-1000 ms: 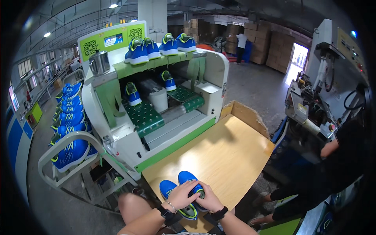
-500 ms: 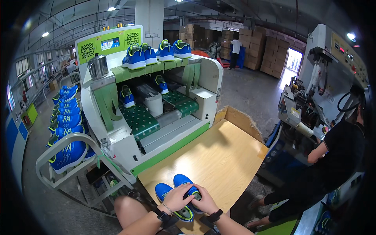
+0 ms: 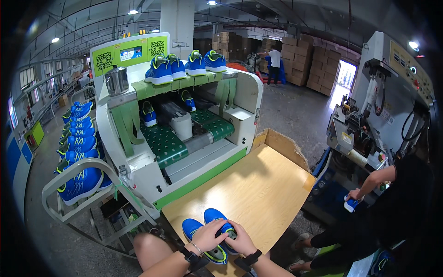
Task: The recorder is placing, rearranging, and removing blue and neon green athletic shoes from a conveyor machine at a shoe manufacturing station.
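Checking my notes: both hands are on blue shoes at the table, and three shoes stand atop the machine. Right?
The count is wrong: the head view shows four shoes atop the machine. The left hand and right hand are indeed on blue shoes at the table.

Metal jug (image 3: 117,82), pale pillar (image 3: 177,28), stacked brown cartons (image 3: 296,64), person in white top (image 3: 275,58) near them, ceiling lamps (image 3: 133,12)

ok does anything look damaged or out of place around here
The brown cardboard strip along the far end of the pale wood-look tabletop looks worn: its upper edge is ragged. Nothing looks spilled.
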Action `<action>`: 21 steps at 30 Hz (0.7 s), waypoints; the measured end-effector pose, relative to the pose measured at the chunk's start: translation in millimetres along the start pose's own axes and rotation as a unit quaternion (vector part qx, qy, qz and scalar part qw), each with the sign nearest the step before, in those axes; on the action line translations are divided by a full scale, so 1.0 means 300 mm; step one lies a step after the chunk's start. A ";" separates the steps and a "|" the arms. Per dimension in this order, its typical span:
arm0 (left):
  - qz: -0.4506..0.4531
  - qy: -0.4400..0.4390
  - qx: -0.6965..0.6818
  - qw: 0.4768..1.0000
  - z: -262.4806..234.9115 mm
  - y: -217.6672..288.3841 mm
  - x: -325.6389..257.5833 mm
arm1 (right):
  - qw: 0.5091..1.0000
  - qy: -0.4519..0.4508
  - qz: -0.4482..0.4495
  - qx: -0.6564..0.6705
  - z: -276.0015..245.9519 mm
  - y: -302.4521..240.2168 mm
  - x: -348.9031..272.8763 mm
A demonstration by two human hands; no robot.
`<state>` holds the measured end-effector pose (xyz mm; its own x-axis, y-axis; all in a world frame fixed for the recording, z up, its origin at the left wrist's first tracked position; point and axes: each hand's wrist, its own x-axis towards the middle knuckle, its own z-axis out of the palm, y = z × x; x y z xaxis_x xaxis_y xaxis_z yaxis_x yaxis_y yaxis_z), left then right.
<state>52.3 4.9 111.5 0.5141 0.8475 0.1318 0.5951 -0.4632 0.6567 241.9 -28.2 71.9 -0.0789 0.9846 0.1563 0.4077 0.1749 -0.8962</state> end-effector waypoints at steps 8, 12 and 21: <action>-0.003 0.000 0.001 1.000 -0.007 0.012 -0.001 | 1.000 0.000 0.000 0.002 0.001 0.004 -0.001; -0.003 0.001 0.002 1.000 -0.004 0.008 0.000 | 1.000 -0.003 0.002 -0.018 -0.006 -0.013 -0.004; 0.004 0.003 -0.002 1.000 -0.009 0.009 0.002 | 0.999 0.016 -0.017 -0.028 -0.004 -0.007 -0.003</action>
<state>52.7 4.8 115.5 0.5142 0.8459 0.1413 0.5896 -0.4683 0.6581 242.2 -29.3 74.0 -0.0655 0.9776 0.2002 0.4548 0.2078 -0.8660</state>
